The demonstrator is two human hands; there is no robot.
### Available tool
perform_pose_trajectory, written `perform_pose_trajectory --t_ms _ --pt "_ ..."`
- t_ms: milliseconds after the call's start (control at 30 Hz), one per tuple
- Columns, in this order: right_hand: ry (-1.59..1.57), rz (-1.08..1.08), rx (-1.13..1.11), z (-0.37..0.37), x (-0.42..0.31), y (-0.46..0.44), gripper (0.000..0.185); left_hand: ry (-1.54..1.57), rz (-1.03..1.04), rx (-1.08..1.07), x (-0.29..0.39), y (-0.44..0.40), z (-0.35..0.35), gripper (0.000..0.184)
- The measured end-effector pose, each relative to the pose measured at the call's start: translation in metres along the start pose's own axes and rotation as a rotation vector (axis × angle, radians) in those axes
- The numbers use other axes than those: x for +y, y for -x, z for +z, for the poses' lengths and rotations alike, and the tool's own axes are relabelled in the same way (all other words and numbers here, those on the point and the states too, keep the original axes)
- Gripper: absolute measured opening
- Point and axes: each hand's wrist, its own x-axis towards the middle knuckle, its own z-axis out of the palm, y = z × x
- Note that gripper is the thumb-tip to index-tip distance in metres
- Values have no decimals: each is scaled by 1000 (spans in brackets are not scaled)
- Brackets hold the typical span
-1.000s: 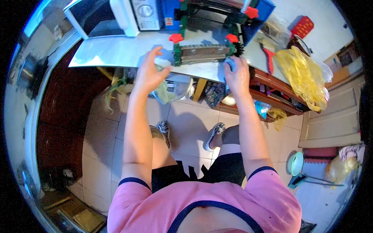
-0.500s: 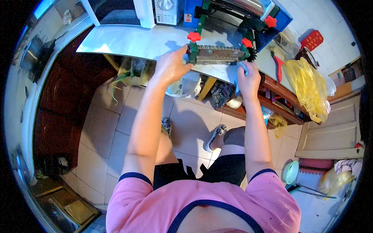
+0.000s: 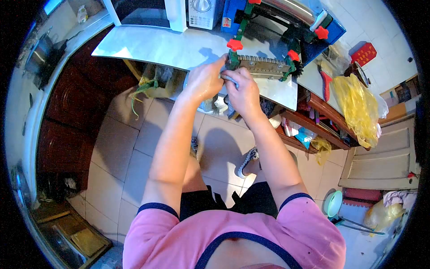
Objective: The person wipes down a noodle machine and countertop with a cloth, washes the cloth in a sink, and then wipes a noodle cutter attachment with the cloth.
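Note:
A metal noodle-cutter attachment [image 3: 262, 67] with a ridged roller, green end brackets and red star knobs lies along the counter's front edge. My left hand [image 3: 204, 83] is closed at its left end, fingers by the green bracket [image 3: 233, 59]. Close beside it, my right hand [image 3: 244, 92] pinches a bluish-grey cloth [image 3: 230, 80] near that same end. Part of the cloth hangs below the hand. The fingertips of my left hand are partly hidden. Behind the cutter stands the blue noodle machine [image 3: 329, 33] with a shiny roller.
A white microwave [image 3: 200, 13] stands on the pale counter [image 3: 148, 42]. Toward the right are a red-handled tool [image 3: 325, 85] and a yellow plastic bag [image 3: 351, 105]. Open shelves [image 3: 309, 123] hold goods below. Green stalks [image 3: 145, 87] stick out under the counter.
My right hand has moved left with the cloth, from the cutter's right end to its left end beside my left hand. The view has shifted slightly.

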Motion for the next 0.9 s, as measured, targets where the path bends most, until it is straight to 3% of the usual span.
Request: perform_pose_trajectory --t_ms 100,167,233,300,400,533,633,667,767,900 --pt "-39 84 187 -9 -4 3 22 -9 9 1 4 -1 -11 62" --pt "27 83 130 -6 4 9 22 -5 -13 -50 8 4 -7 63" --pt "125 -130 58 -1 3 5 22 -12 27 2 -1 0 -1 63" --pt "80 -86 29 -2 0 6 20 -11 30 -11 -5 -1 3 63" --pt "-181 141 185 -11 3 11 17 68 61 18 -3 2 -4 63" --pt "-31 -35 123 -5 8 13 20 85 32 -22 -1 4 -3 63" --pt "97 -24 79 -1 3 5 19 63 31 4 -8 -2 2 62" --pt "21 -15 0 1 2 4 18 42 18 17 -9 -3 6 62" --pt "-245 121 72 -17 -2 12 18 86 76 80 -13 -2 12 60" --pt "-31 111 146 -35 11 35 20 123 5 -23 0 2 -5 64"
